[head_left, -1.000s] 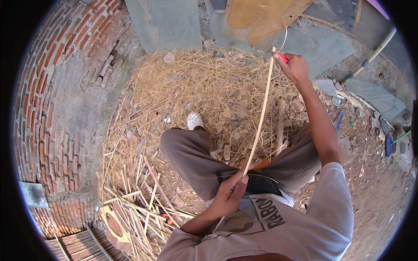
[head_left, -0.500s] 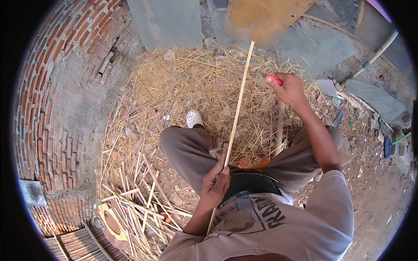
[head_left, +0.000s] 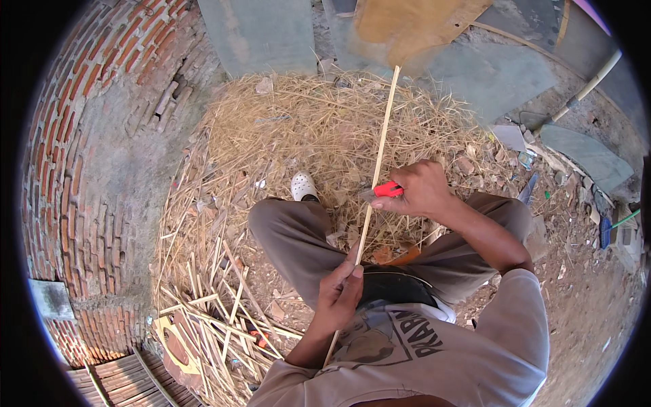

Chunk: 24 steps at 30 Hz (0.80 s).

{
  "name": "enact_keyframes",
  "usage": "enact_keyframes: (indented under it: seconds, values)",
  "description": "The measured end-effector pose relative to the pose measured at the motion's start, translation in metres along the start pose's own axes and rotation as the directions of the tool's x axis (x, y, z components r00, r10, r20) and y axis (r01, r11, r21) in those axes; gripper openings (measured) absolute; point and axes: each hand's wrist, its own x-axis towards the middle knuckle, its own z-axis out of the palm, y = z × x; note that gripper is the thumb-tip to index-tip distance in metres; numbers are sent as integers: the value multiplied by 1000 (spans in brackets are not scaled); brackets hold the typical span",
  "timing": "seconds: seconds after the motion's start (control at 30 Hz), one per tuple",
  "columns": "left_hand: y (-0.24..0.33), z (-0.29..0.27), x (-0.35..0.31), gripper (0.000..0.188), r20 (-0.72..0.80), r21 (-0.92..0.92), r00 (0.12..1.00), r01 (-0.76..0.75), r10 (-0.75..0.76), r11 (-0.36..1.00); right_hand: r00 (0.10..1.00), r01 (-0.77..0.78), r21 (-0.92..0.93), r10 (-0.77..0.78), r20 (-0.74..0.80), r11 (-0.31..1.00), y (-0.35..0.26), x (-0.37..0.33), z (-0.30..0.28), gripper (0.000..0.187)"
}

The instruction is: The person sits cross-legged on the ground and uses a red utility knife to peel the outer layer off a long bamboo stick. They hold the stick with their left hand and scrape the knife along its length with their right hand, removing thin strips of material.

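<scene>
A long, thin, pale bamboo strip [head_left: 384, 139] runs slantwise up from my lap, its far tip over the shavings. My left hand [head_left: 340, 288] is closed around its lower part, and the lower end passes under my left forearm. In my right hand [head_left: 422, 190] is a red-handled utility knife [head_left: 388, 189], gripped by the handle. Its blade lies against the strip at about mid-length, above my left hand; whether it cuts into the strip I cannot tell.
Bamboo shavings [head_left: 291, 129] cover the ground ahead. A heap of cut strips [head_left: 224, 319] lies to my left, near a brick wall [head_left: 71, 190]. Grey sheets [head_left: 258, 34] stand at the back. My foot in a white clog [head_left: 302, 185] rests on the litter.
My right hand has come down and to the left with the knife, from beyond the strip's right side onto the strip. The left hand keeps its hold, barely shifted.
</scene>
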Motion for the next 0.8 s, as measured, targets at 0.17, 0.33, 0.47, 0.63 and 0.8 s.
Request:
enact_keyframes:
  seconds: [0.17,0.33,0.47,0.63,0.8]
  values:
    - [-2,7,-10,49,46,57,999,-3,0,998,979,-204,-67,203,-21,977,43,14,2,70]
    - [1,0,-8,49,15,-6,1000,25,-25,1000,999,51,22,-51,8,998,-4,-7,3,73]
    - [-2,1,-15,50,55,1,998,3,-3,1000,997,-79,-40,78,-28,996,29,5,4,73]
    - [-2,4,-18,50,71,35,997,36,-38,999,962,-256,-107,263,66,961,51,24,-6,78]
    - [-1,2,-22,50,139,57,990,6,-14,998,914,-406,-167,400,-68,899,98,41,-14,83]
